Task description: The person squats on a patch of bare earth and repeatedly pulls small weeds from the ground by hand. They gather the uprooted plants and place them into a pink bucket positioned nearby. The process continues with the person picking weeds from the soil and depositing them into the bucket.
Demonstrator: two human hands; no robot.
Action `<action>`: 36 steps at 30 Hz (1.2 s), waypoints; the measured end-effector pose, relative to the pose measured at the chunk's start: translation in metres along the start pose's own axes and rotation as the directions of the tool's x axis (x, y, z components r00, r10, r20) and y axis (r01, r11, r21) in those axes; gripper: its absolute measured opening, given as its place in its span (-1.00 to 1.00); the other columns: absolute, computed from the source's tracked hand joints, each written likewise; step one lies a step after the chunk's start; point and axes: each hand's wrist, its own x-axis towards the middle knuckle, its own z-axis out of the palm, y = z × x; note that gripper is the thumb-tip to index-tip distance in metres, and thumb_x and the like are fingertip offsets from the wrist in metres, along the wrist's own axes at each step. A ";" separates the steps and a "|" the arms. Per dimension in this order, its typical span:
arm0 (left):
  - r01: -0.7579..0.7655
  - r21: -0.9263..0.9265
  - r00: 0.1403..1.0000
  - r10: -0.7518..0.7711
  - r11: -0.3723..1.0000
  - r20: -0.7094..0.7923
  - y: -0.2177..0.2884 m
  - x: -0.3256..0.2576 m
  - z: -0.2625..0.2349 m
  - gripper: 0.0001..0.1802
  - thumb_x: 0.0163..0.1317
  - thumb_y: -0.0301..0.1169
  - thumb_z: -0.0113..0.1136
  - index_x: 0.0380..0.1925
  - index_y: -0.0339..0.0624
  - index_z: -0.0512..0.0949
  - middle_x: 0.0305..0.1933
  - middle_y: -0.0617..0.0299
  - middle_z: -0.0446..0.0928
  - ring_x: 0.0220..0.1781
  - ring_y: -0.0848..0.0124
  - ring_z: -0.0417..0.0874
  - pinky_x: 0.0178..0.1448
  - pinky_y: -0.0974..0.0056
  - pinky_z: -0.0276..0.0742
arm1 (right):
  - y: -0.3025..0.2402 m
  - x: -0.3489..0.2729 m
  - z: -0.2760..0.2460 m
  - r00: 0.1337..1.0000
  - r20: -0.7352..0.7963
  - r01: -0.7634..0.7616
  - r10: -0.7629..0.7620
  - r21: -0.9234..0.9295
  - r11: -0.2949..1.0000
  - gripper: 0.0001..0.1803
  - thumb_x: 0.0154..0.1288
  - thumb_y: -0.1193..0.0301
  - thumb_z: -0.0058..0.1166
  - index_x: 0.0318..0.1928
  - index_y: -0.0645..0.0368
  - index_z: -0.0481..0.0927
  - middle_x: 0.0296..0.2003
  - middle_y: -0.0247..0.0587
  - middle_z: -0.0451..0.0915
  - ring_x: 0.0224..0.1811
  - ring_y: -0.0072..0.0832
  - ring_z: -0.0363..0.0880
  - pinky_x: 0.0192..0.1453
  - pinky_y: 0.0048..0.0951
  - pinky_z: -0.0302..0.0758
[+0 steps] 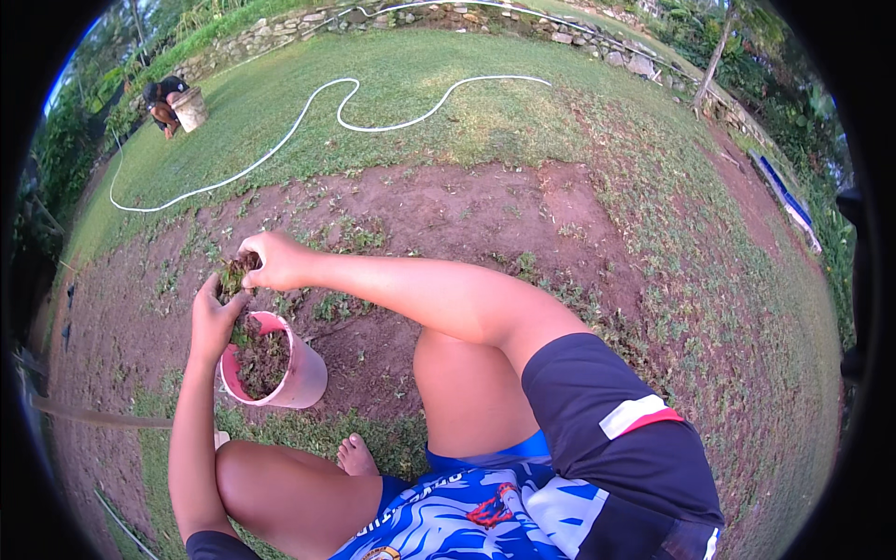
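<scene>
A clump of weeds (pixel 231 276) with soil on its roots is held between my two hands, just beyond the bucket's far rim. My left hand (pixel 217 317) grips the clump's leafy green side from the near left. From the right, my right hand (pixel 273 261) closes on its brown, earthy side. Below them a pinkish-white bucket (pixel 304 375) stands on the ground, tilted in view. Inside it lies a heap of pulled weeds and soil (pixel 263 359). My left forearm passes close along the bucket's left side.
Bare brown soil (pixel 448 201) with weed patches spreads around the bucket. A white hose (pixel 280 142) winds across the grass beyond. At the far left a person (pixel 164 99) crouches beside another bucket (pixel 190 110). A wooden pole (pixel 103 417) lies at left. A stone wall (pixel 271 39) borders the back.
</scene>
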 end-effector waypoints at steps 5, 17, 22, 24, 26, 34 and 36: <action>0.019 -0.057 0.999 -0.017 0.998 0.046 -0.009 -0.001 0.001 -0.68 0.19 -0.51 0.30 -0.05 -0.34 0.51 -0.19 0.19 0.63 -0.14 0.49 0.60 -0.01 0.31 0.51 | 0.017 0.001 0.008 0.995 0.046 0.091 -0.090 -0.014 0.996 -0.55 0.02 0.41 0.45 -0.05 0.30 0.66 -0.17 0.03 0.73 -0.08 -0.21 0.73 0.05 -0.24 0.60; 0.019 -0.250 1.000 -0.018 0.968 0.004 -0.033 0.004 -0.007 -0.67 0.19 -0.67 0.19 -0.14 -0.17 0.30 -0.16 0.30 0.24 -0.08 0.50 0.31 0.08 0.41 0.27 | 0.036 0.008 0.019 0.975 0.010 0.220 -0.223 0.128 0.967 -0.42 -0.31 0.34 0.55 -0.16 0.28 0.69 -0.27 0.00 0.72 -0.18 -0.21 0.71 -0.07 -0.22 0.60; -0.056 -0.207 0.998 0.057 0.977 -0.003 -0.032 0.009 -0.001 -0.67 0.21 -0.66 0.18 -0.08 -0.20 0.32 -0.15 0.31 0.27 -0.05 0.51 0.35 0.11 0.40 0.30 | 0.045 0.014 0.017 0.976 0.017 0.218 -0.218 -0.066 0.974 -0.47 -0.33 0.35 0.57 -0.20 0.21 0.76 -0.28 0.05 0.73 -0.19 -0.08 0.73 -0.07 -0.17 0.60; -0.032 -0.219 0.999 0.036 0.975 0.015 -0.031 0.010 0.000 -0.66 0.22 -0.65 0.17 -0.03 -0.23 0.34 -0.12 0.29 0.32 -0.04 0.50 0.39 0.13 0.38 0.33 | 0.048 0.016 0.017 0.971 -0.014 0.239 -0.239 -0.043 0.970 -0.46 -0.36 0.26 0.60 -0.24 0.18 0.77 -0.34 0.03 0.73 -0.22 -0.09 0.74 -0.10 -0.16 0.61; 0.003 -0.250 1.000 0.001 0.968 0.015 -0.032 0.011 0.001 -0.64 0.25 -0.63 0.17 0.04 -0.26 0.37 -0.06 0.26 0.41 -0.01 0.48 0.44 0.16 0.35 0.37 | 0.050 0.016 0.017 0.970 -0.016 0.240 -0.242 -0.097 0.966 -0.46 -0.37 0.22 0.62 -0.26 0.16 0.77 -0.37 0.01 0.73 -0.23 -0.10 0.74 -0.11 -0.15 0.62; 0.460 -0.548 0.884 -0.418 0.698 0.210 -0.068 0.019 0.014 -0.67 0.43 -0.21 0.18 0.04 -0.19 0.53 -0.13 0.17 0.63 -0.17 0.42 0.65 -0.23 0.31 0.60 | 0.067 -0.003 -0.062 0.963 0.227 -0.011 0.145 -0.503 0.864 -0.44 -0.25 0.29 0.59 -0.13 0.23 0.75 -0.27 -0.03 0.75 -0.24 -0.17 0.75 -0.15 -0.18 0.69; 0.605 -0.604 0.774 -0.563 0.519 0.291 -0.076 0.019 0.019 -0.68 0.42 -0.19 0.18 0.01 -0.16 0.54 -0.14 0.19 0.64 -0.21 0.43 0.66 -0.35 0.30 0.61 | 0.087 -0.025 -0.113 0.803 0.313 -0.423 0.507 -0.300 0.855 -0.49 -0.11 0.41 0.52 -0.06 0.27 0.72 -0.20 -0.01 0.73 -0.21 -0.20 0.76 -0.21 -0.19 0.76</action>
